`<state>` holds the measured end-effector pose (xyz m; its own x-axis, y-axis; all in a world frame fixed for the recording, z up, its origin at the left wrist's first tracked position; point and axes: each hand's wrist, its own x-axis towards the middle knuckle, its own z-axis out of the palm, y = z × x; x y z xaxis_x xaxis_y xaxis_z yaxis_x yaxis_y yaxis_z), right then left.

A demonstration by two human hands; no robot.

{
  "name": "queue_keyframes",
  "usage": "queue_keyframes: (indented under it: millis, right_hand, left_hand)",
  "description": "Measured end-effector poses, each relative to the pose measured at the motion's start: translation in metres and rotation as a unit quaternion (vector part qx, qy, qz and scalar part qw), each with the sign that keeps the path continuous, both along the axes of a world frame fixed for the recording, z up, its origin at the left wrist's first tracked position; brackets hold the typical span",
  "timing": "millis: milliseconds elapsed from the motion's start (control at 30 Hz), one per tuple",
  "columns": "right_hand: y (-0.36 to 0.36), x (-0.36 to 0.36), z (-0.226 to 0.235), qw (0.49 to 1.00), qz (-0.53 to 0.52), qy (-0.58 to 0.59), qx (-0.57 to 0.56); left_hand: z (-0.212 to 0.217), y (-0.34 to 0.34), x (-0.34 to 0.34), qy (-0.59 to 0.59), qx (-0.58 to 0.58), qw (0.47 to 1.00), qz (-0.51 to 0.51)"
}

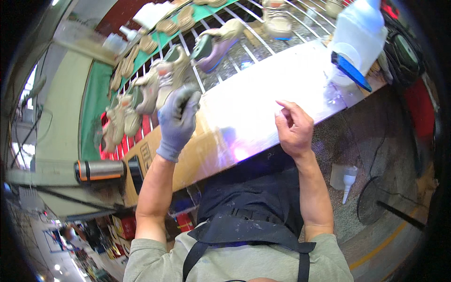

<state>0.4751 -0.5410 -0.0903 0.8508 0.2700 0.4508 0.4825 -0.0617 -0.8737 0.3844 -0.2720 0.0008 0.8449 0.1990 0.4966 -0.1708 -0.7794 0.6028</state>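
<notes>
My left hand (179, 115) wears a grey glove and is raised over the left part of the workbench, its fingers curled in. Whatever those fingers hold, if anything, is hidden. Just beyond it, a beige sneaker (165, 81) stands on the metal rack. My right hand (296, 129) is bare, above the near edge of a bright white board (263, 94). Its index finger and thumb are slightly apart with nothing visible between them; the other fingers bend toward the palm. Further along the rack lies a tilted sneaker (218, 44) with a purplish sole.
Beige soles (176, 22) lie on green sheeting behind the rack. At the right stand a translucent jug (359, 33) and a blue-bristled brush (352, 73). Cardboard (197, 155) covers the bench's left front. A steel flask (101, 171) and a phone (135, 174) are at the left.
</notes>
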Motion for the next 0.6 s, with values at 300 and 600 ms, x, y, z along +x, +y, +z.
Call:
queue_keyframes:
  millis: [300, 600]
  right_hand:
    - [0.002, 0.013, -0.025, 0.997, -0.049, -0.042, -0.040]
    - [0.001, 0.018, -0.010, 0.994, -0.076, -0.040, -0.067]
  left_hand:
    - [-0.035, -0.029, 0.252, 0.062, 0.411, 0.895, -0.161]
    - [-0.105, -0.063, 0.367, 0.041, 0.529, 0.829, -0.175]
